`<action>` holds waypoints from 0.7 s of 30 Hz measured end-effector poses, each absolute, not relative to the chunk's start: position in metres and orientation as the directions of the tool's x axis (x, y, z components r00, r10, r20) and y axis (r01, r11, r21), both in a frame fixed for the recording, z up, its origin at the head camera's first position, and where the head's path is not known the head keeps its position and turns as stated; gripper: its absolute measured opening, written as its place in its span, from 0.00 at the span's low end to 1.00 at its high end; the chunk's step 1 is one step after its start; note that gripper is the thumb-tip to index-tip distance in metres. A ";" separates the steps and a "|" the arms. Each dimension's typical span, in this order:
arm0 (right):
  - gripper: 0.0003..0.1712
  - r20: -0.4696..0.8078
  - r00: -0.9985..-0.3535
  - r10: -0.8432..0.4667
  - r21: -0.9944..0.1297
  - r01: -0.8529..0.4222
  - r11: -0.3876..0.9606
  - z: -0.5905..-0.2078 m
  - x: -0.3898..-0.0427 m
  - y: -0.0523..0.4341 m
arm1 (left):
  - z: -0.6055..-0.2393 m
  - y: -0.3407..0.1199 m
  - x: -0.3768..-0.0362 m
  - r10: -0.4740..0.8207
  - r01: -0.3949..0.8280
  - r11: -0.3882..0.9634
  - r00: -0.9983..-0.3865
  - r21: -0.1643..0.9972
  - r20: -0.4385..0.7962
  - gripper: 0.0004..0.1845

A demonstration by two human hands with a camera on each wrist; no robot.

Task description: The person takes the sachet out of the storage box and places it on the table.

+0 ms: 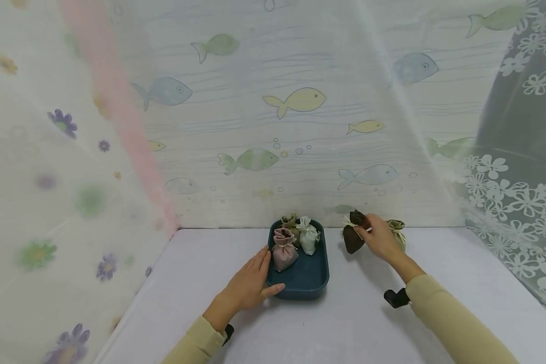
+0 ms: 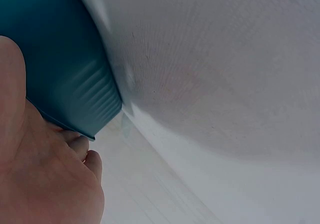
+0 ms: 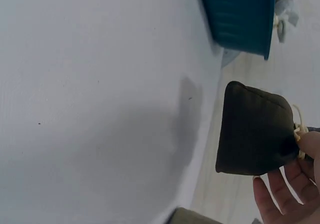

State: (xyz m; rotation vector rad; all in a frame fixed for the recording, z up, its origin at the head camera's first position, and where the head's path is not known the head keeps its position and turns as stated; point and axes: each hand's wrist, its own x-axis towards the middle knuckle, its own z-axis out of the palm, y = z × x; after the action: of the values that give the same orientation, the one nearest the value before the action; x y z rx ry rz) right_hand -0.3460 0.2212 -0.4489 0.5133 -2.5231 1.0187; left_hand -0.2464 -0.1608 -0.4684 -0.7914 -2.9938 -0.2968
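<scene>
The person's right hand (image 1: 381, 237) is pinching the tied neck of a small dark brown drawstring cloth pouch (image 1: 353, 236), fingers curled around the neck where the cream cord is knotted. In the right wrist view the dark pouch (image 3: 252, 136) is hanging below the fingertips (image 3: 280, 194), and it cannot be told whether its base is touching the table. The pouch is sitting just to the right of a dark teal rectangular plastic tray (image 1: 306, 283), apart from it. An olive-green cloth pouch (image 1: 398, 230) is lying just behind the right hand.

The left hand (image 1: 250, 285) is resting with fingers extended against the tray's left side, thumb lying along its near left corner; the left wrist view is showing fingertips (image 2: 82, 146) touching the tray's ribbed wall (image 2: 65, 73).

Inside the tray, a mauve pouch (image 1: 284, 250), a pale white pouch (image 1: 308, 236) and an olive pouch (image 1: 290, 222) are standing upright together at the far end. Everything is sitting on a white textured table (image 1: 346, 323).
</scene>
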 end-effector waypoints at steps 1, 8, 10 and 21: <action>0.04 0.460 -0.867 -0.189 -0.581 -0.455 0.675 -0.450 -0.347 0.222 | -0.469 -0.161 -0.246 0.486 0.492 0.853 -0.870 0.175 0.076 0.55; 0.06 0.434 -0.886 -0.166 -0.573 -0.413 0.708 -0.457 -0.351 0.227 | -0.471 -0.162 -0.247 0.498 0.506 0.843 -0.862 0.179 0.091 0.55; 0.06 0.422 -0.893 -0.156 -0.573 -0.395 0.718 -0.459 -0.351 0.228 | -0.471 -0.162 -0.247 0.504 0.513 0.838 -0.858 0.188 0.097 0.56; 0.10 0.405 -0.906 -0.126 -0.580 -0.361 0.730 -0.463 -0.351 0.225 | -0.468 -0.161 -0.244 0.488 0.492 0.850 -0.870 0.187 0.071 0.55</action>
State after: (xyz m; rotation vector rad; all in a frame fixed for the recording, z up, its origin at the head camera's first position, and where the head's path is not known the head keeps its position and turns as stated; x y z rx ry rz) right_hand -0.3513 0.2246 -0.4625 0.3784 -2.5948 0.9723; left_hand -0.2442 -0.1607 -0.4675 -0.7952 -3.0014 -0.3122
